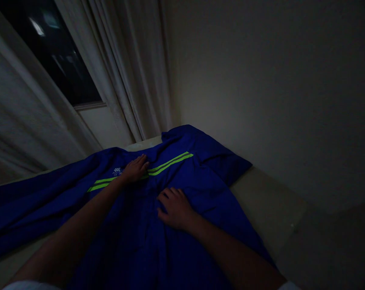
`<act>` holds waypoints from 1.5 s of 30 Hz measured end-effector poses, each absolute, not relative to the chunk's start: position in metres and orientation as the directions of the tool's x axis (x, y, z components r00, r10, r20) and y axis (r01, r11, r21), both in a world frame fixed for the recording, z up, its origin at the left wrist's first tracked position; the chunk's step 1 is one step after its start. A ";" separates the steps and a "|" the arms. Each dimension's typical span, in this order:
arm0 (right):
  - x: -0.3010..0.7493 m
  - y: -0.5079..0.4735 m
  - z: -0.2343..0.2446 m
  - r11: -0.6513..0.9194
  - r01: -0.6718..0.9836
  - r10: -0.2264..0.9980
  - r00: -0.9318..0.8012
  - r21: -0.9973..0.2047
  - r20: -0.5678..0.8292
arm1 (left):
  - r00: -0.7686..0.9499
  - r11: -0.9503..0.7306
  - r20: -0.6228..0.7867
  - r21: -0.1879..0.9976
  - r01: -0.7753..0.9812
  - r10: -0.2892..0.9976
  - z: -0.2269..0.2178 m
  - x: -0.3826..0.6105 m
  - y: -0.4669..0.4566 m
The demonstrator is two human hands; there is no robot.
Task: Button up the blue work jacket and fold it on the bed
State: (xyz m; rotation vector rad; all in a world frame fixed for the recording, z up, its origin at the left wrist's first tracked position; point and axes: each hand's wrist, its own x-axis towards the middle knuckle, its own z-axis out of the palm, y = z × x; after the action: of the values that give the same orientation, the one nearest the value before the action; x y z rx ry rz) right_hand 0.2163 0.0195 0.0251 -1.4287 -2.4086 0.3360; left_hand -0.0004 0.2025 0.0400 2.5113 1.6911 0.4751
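Note:
A blue garment [200,173] with two bright green stripes [170,163] and a small white logo lies spread over a pale surface [270,205]. My left hand [135,169] rests flat on the garment, right on the stripes, fingers stretched out. Lower and nearer to me, my right hand [176,207] also lies on the blue cloth, its fingers spread and slightly curled against the fabric. Neither hand lifts any cloth.
The room is dim. White curtains [130,72] hang at the back left beside a dark window [55,52]. A plain wall [276,88] rises behind and to the right. The pale surface's right edge [294,225] drops off to a darker floor.

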 end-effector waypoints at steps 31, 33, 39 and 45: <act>0.163 0.113 0.047 0.264 0.936 0.959 -0.229 -0.234 0.169 | 0.192 -0.225 0.175 0.195 0.955 0.966 0.000 0.034 0.062; 0.158 0.130 0.043 0.177 0.945 0.981 -0.148 -0.275 0.122 | 0.181 -0.212 0.170 0.180 0.961 0.969 0.000 0.034 0.061; 0.168 0.149 0.023 0.123 0.917 0.985 -0.067 -0.379 0.157 | 0.192 -0.223 0.206 0.144 0.964 0.960 0.017 0.030 0.075; 0.178 0.155 0.005 0.253 0.769 0.962 -0.138 -0.587 0.234 | 0.114 -0.154 0.251 0.149 0.977 0.961 0.026 0.033 0.122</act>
State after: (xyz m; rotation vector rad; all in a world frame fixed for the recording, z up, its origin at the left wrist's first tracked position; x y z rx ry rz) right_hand 0.1785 0.1551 0.0046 -1.5685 -1.9621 0.4419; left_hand 0.0327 0.1216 0.0264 2.3830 2.0763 0.4639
